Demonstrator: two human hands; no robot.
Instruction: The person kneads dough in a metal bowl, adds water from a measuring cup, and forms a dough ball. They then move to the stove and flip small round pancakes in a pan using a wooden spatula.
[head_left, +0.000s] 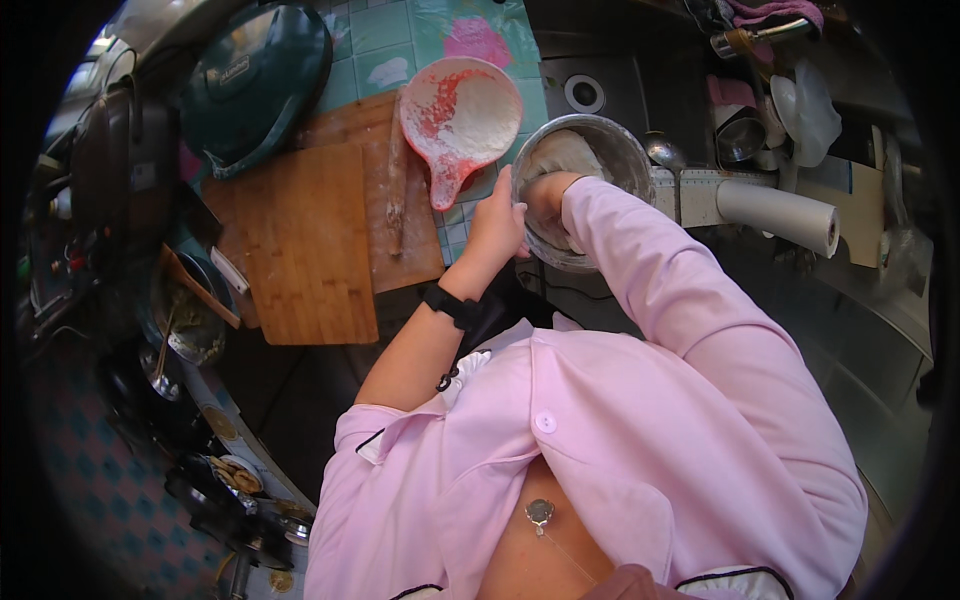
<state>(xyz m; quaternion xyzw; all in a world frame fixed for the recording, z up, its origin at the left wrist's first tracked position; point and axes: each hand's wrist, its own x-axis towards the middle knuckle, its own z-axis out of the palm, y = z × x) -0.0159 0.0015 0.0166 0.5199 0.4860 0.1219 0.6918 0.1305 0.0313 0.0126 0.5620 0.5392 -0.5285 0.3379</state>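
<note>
A metal bowl (646, 161) with floury smears on its wall stands before me and holds pale dough (566, 154). My left hand (499, 219) grips the left rim of the bowl, thumb and fingers around its edge. Inside the bowl, my right hand (550, 193) presses against the dough, and its fingers are partly hidden, so I cannot tell whether they are closed on it. Just left of the bowl is a red, handled basin (445, 184) with white flour (480, 112) in it. A flour-dusted rolling pin (396, 180) lies on the wooden boards.
Two overlapping wooden cutting boards (307, 247) lie at the left, below a dark green lidded appliance (255, 75). Further left stands a bowl of food (196, 341) with a wooden utensil. A sink drain (584, 94), a ladle (664, 150) and a plastic roll (776, 217) are at the right.
</note>
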